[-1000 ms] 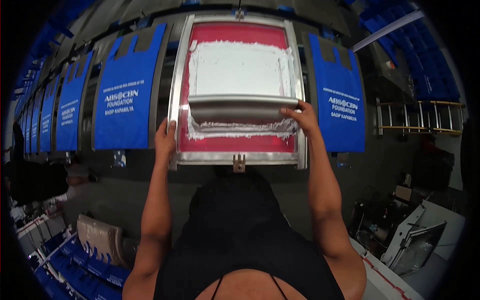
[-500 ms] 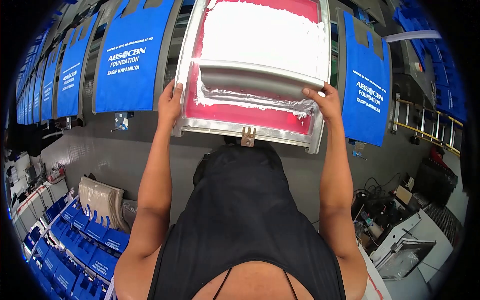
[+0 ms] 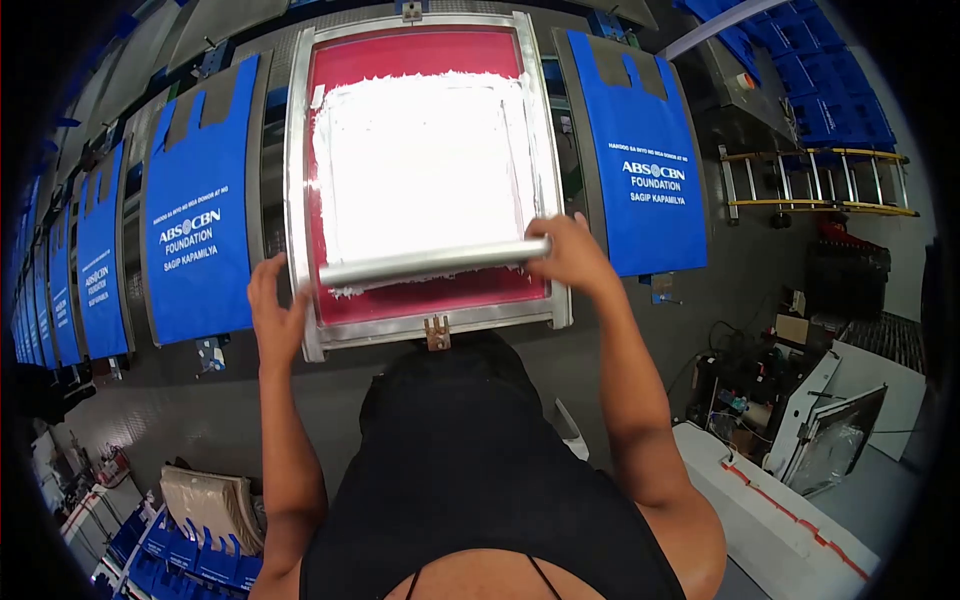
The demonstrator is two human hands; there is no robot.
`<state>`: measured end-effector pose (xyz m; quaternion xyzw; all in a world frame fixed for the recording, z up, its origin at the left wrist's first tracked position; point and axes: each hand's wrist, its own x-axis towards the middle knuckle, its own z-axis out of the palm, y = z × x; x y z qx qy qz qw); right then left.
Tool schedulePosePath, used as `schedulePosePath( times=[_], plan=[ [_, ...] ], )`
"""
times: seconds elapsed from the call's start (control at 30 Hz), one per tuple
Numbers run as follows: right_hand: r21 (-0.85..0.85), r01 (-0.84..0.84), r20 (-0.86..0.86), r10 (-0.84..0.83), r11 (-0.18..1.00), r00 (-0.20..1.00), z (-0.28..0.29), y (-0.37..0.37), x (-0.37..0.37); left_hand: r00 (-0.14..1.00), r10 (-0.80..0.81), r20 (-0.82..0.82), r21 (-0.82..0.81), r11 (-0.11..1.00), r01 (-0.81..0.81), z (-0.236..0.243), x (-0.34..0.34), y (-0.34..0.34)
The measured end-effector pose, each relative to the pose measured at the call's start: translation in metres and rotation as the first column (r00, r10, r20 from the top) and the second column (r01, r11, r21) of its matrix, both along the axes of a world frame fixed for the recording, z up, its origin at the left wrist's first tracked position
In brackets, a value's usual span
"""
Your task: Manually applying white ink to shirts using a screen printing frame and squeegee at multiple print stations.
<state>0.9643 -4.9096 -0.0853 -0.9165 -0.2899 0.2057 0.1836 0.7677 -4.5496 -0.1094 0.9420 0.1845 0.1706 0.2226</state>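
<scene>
In front of me lies a metal-edged screen printing frame (image 3: 300, 180) with a pink-red mesh (image 3: 415, 55). A broad layer of white ink (image 3: 420, 170) covers much of the mesh. A metal squeegee (image 3: 430, 262) lies across the near part of the ink, slightly higher at its right end. My right hand (image 3: 575, 260) is closed around that right end. My left hand (image 3: 277, 312) is beside the frame's left edge, near the squeegee's left end, with thumb and fingers apart and nothing in it. Whether it touches the frame, I cannot tell.
Blue bags with white print lie on boards at both sides, one bag (image 3: 645, 165) on the right and another (image 3: 200, 210) on the left, with several beyond. A metal clamp (image 3: 437, 332) sits at the frame's near edge. A yellow-railed ladder (image 3: 820, 180) stands far right.
The view has shifted, bringing the frame's far end into sight. My left hand has loosened from the frame's left edge. My right hand now wraps the squeegee's end, and the ink's spread looks different.
</scene>
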Motion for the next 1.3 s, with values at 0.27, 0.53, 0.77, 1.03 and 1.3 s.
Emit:
schedulePosePath(
  times=[0.27,0.53,0.77,1.03,1.3],
  plan=[
    [0.021,-0.098,0.110,0.095,0.995,0.989,-0.013,0.015,-0.039,0.753,-0.475,-0.456,0.035,0.836,0.548,0.054,0.057,-0.032],
    [0.086,-0.104,0.567,0.037,0.991,0.823,-0.044,0.094,0.116,0.929,-0.364,-0.072,0.300,0.880,0.368,-0.005,0.200,0.022],
    [-0.045,-0.155,0.399,0.160,0.987,0.903,-0.050,0.079,0.056,0.893,-0.345,-0.288,0.198,0.891,0.408,-0.010,0.135,-0.010],
    [-0.097,-0.193,0.114,0.203,0.976,0.972,0.002,0.029,-0.043,0.853,-0.426,-0.301,-0.047,0.900,0.433,0.023,0.033,-0.061],
    [-0.047,-0.164,0.161,0.170,0.985,0.972,-0.015,0.023,-0.065,0.907,-0.384,-0.174,-0.005,0.921,0.389,-0.007,0.001,-0.073]
  ],
)
